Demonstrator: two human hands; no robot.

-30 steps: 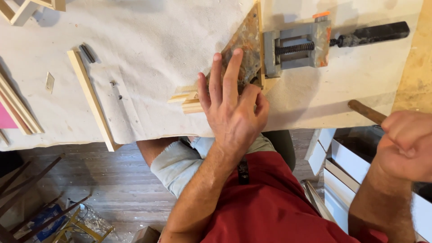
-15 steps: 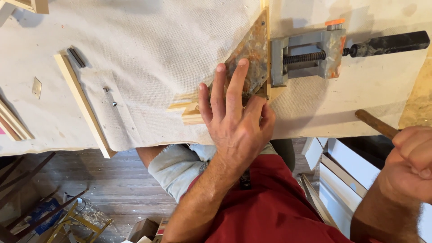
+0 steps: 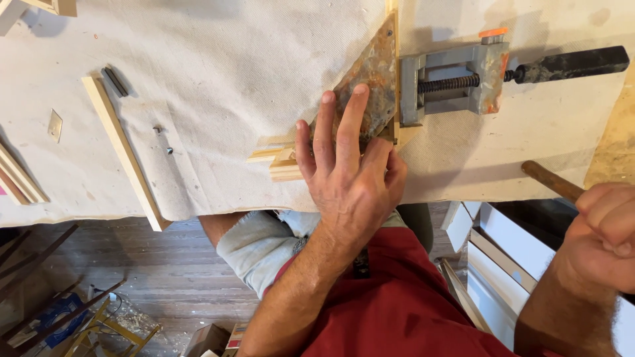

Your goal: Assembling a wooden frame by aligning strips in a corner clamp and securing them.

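Left hand (image 3: 350, 178) lies flat, fingers spread, pressing the rusty triangular plate (image 3: 370, 79) at twelve o'clock. Right hand (image 3: 605, 231), at four o'clock, is fisted around a wooden handle (image 3: 550, 181).

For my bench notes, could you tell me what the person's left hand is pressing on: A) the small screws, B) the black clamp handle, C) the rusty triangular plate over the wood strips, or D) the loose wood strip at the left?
C: the left hand lies flat with its fingers on the rusty triangular plate over the wood strips.
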